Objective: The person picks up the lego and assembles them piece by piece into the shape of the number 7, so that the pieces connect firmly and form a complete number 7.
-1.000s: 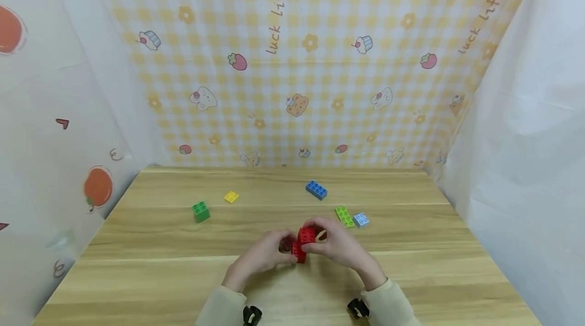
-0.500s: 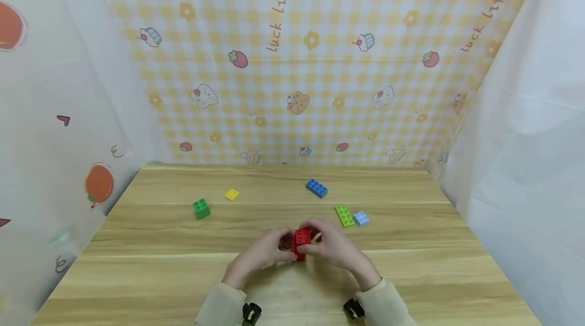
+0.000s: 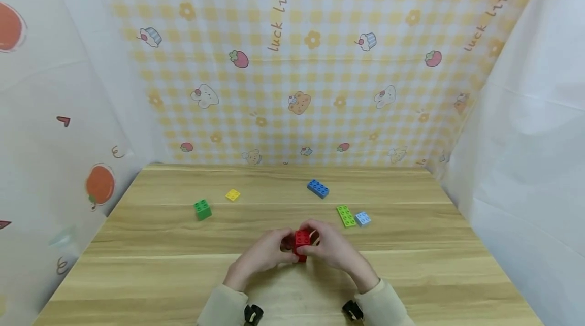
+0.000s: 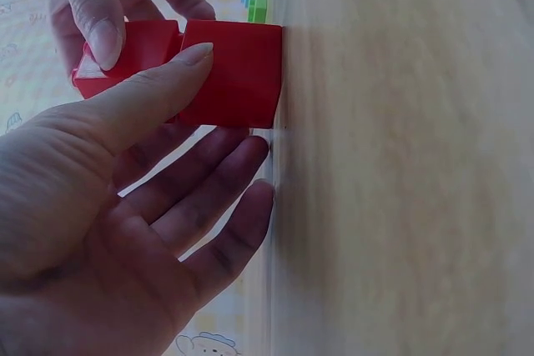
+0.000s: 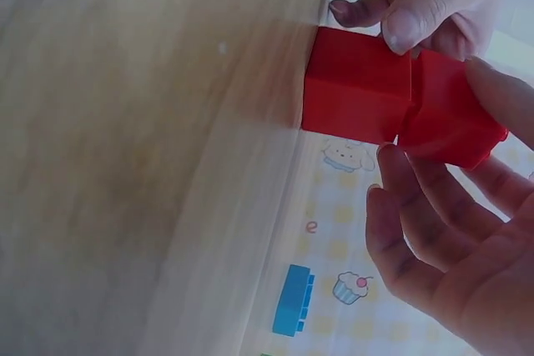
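Two red toy building bricks are stacked at the front middle of the table, the upper brick (image 3: 302, 237) with its studs facing up. The lower brick (image 4: 238, 81) stands on the tabletop. My left hand (image 3: 262, 256) holds the lower brick from the left, its thumb flat along the side. From the right, my right hand (image 3: 333, 247) pinches the upper brick between thumb and fingers. In the right wrist view the upper brick (image 5: 450, 114) sits slightly tilted against the lower one, with a narrow seam showing between them.
Beyond the hands lie a green brick (image 3: 202, 209) and a flat yellow piece (image 3: 232, 195) on the left. A blue brick (image 3: 318, 188), a lime plate (image 3: 346, 216) and a light blue brick (image 3: 363, 219) lie to the right. A checkered cloth (image 3: 292, 87) hangs behind the table (image 3: 160, 275).
My right hand has moved the upper red brick left and down, from beside and above the lower brick to directly on top of it. My left hand has stayed on the lower brick.
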{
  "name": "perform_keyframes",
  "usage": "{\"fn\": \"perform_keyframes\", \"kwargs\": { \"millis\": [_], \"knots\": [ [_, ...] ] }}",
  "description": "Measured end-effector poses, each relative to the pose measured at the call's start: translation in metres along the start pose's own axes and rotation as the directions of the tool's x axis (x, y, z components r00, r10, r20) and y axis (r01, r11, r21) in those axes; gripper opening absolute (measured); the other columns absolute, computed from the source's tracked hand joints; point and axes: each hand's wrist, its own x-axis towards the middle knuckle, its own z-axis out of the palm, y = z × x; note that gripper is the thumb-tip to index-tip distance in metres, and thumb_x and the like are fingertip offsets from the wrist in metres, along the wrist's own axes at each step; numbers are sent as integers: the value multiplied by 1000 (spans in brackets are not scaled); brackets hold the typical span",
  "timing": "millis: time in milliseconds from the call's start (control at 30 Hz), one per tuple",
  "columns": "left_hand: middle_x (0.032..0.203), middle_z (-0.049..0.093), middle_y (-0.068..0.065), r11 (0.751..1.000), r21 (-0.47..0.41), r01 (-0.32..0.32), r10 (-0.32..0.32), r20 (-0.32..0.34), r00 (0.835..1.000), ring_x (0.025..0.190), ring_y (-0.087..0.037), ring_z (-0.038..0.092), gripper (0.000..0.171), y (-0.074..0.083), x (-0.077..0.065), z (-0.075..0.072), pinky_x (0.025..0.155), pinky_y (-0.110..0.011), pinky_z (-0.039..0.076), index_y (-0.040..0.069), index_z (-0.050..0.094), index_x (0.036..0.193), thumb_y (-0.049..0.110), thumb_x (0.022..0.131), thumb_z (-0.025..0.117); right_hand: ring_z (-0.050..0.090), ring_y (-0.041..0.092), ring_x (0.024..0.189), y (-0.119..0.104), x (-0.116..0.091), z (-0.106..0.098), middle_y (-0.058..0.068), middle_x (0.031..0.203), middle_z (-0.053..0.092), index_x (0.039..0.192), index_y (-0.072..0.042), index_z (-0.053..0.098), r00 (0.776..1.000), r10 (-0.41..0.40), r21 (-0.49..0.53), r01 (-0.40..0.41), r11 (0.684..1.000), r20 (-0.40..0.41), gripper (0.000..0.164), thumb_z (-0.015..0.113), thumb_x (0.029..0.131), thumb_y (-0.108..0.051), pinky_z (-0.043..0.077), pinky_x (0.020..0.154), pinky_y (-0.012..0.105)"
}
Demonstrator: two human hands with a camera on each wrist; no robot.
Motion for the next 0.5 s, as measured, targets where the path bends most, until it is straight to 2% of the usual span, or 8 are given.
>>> {"fn": "perform_keyframes", "kwargs": {
  "millis": [200,500],
  "knots": [
    [100,65,10,1000,8,20,-20,6,1000,95,-12,62,36,1,0,0,86,-32,51,12,64,116,17,84,78,61,13,86,1,-2,-3,-9,94,65,112,-13,65,1000,3,12,-3,1000,24,29,77,85,-18,52,71,26],
    [96,65,8,1000,26,8,-8,0,1000,93,-15,63,31,4,-1,0,85,-34,51,12,64,111,16,84,78,63,11,85,3,-4,-6,-6,96,67,111,-10,67,999,-12,17,11,1000,36,28,77,85,-14,53,74,25]
  ]
}}
